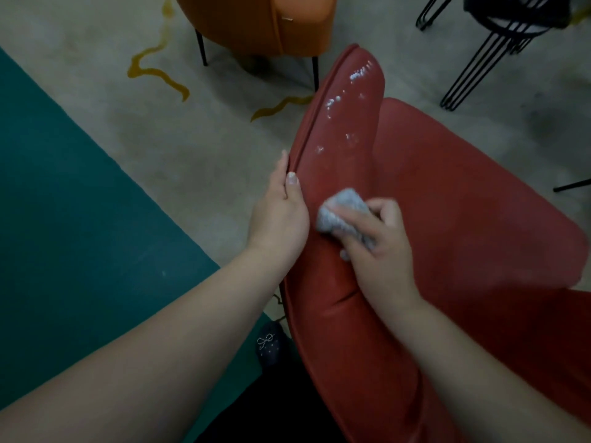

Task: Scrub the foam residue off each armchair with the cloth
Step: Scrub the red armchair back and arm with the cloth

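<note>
Two hands work the padded arm of a red armchair (447, 193).
Two armchairs show, the red one and an orange armchair (256, 24) beyond it. The left hand (278, 215) clasps the arm's outer edge; the right hand (380, 247) clutches one grey cloth (339, 215) pressed to the leather, below scattered white foam residue (348, 100).
</note>
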